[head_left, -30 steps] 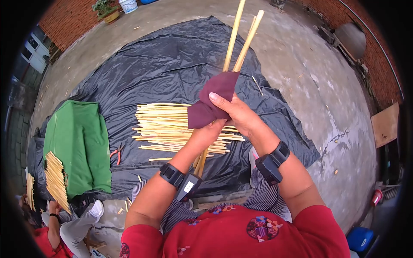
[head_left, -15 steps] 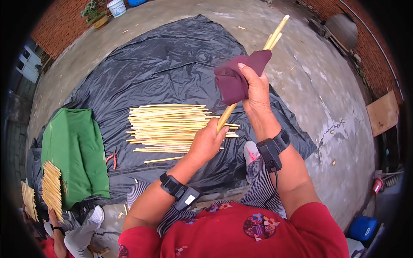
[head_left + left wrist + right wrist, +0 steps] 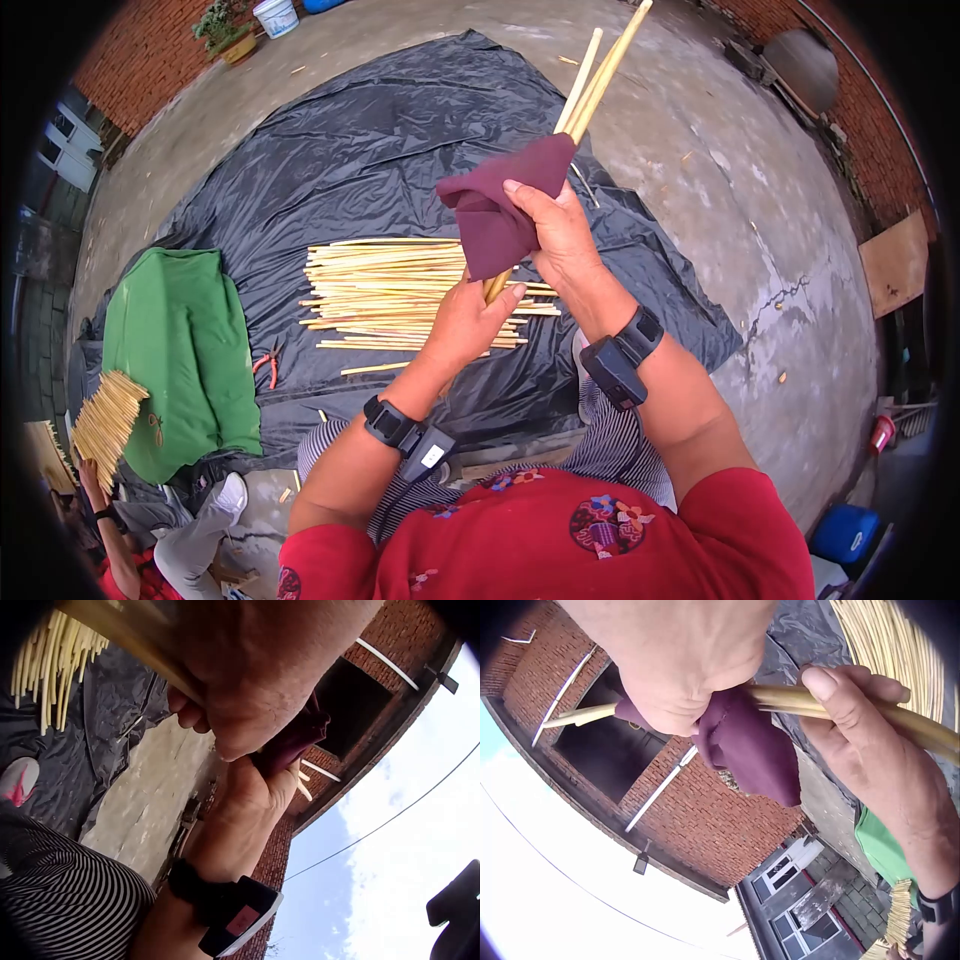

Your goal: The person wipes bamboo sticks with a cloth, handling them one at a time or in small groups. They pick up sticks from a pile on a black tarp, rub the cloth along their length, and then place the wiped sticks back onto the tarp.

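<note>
My right hand [image 3: 565,240] grips a dark purple cloth [image 3: 495,205] wrapped round a few long, pale yellow stalks [image 3: 607,75]. Its thumb lies on top of the cloth, and a loose flap hangs toward the left. Lower down, my left hand [image 3: 468,325] holds the same stalks close below the cloth. In the right wrist view the left thumb and fingers [image 3: 847,705] close round the bare stalks [image 3: 780,697]. The far ends of the stalks stick out past the cloth, up and to the right. The stretch inside the cloth is hidden.
A pile of similar stalks [image 3: 390,290] lies on a black plastic sheet [image 3: 370,150]. Left of it are red-handled pliers [image 3: 268,366] and a green cloth [image 3: 175,350]. At the lower left another person holds a row of stalks [image 3: 108,415]. Concrete [image 3: 720,200] surrounds the sheet.
The right hand with the cloth slid up along the stalks to near their far ends, then came back down close to the left hand. The other person's row of stalks has tilted.
</note>
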Motion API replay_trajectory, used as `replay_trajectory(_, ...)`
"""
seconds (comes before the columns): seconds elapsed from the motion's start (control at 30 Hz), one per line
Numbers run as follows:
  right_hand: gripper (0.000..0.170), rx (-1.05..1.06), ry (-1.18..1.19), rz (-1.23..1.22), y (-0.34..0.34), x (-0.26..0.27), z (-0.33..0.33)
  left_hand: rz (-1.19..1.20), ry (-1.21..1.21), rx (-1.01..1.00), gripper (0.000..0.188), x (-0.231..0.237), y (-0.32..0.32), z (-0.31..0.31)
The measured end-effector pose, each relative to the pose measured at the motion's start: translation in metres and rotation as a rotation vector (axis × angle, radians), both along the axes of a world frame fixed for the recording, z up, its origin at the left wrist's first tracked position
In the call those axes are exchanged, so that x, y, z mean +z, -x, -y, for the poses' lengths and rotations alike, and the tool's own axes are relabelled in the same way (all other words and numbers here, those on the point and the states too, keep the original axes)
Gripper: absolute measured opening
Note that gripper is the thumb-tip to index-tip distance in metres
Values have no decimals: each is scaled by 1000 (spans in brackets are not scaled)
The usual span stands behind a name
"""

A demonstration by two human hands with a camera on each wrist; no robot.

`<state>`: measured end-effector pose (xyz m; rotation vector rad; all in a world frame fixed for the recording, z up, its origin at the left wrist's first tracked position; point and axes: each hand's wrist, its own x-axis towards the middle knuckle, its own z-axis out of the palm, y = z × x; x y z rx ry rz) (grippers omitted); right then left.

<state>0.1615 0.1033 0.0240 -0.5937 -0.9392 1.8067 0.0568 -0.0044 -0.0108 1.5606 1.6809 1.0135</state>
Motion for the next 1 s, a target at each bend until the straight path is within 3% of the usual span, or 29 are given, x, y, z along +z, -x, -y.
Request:
replay_trajectory(0.03,32,-12,8,-11,-2,4,1,448,213,-101,33,7,4,1)
replay_trajectory(0.13,33,0,47,-47,-3,5,6,1041,523,-291,26,-4,28,0)
replay_trajectory(0.17,34,12,62,-57,-3,4,8,1093,546,-316,22,-3,29,2)
replay_trajectory(0.27,33,33,92,-128,-2,1,9,1052,493,-245,21,-1,20,3)
replay_trajectory(0.33,34,-38,67,-86,6,-8,19,732,286,-171,21,0,10,3)
replay_trajectory(0.4,34,-25,56,-42,12,-14,28,643,222,-142,25,-2,9,5)
replay_trajectory(0.5,32,57,74,7,11,-13,26,924,351,-199,28,-5,8,8)
replay_trajectory(0.73,37,-22,118,-168,-12,12,-5,942,469,-325,31,5,6,18)
replay_trajectory(1.0,36,69,138,-156,2,-9,28,978,353,-228,31,3,6,18)
